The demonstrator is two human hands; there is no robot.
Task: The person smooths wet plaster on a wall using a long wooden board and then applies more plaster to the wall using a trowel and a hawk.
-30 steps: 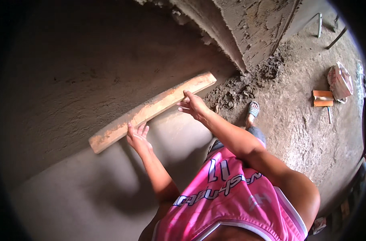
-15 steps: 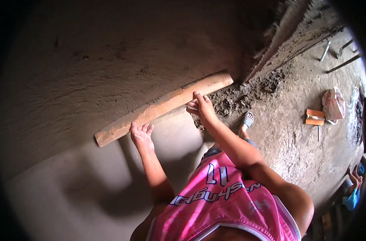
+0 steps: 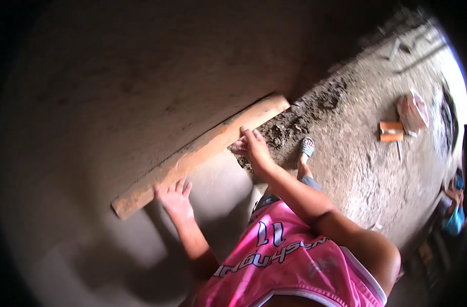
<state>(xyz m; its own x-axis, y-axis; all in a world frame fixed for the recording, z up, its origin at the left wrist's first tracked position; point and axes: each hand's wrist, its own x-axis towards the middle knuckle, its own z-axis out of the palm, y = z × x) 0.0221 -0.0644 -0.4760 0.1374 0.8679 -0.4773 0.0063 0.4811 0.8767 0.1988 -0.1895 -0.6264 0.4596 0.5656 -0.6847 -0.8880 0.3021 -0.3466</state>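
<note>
A long wooden board (image 3: pixel 208 153) lies slanted against a grey plastered wall (image 3: pixel 105 128), its right end higher than its left. Damp mortar smears part of its face, and a dark line of mortar runs along its upper edge. My left hand (image 3: pixel 175 201) holds the lower edge near the left end, thumb on the face and fingers spread. Farther along to the right, my right hand (image 3: pixel 255 149) grips the same edge with its thumb on the face. Parts of the right fingers are hidden behind the board.
Crumbled wet mortar (image 3: pixel 282 130) lies along the wall's foot, close to my sandalled foot (image 3: pixel 306 148). On the floor to the right are an orange hand float (image 3: pixel 391 131) and a pale sack (image 3: pixel 412 112). Another person (image 3: pixel 453 217) is at the far right edge.
The board's left end has dropped lower and its slant is steeper. My left hand has moved down and left with it; my right hand is slightly lower. The view has shifted too.
</note>
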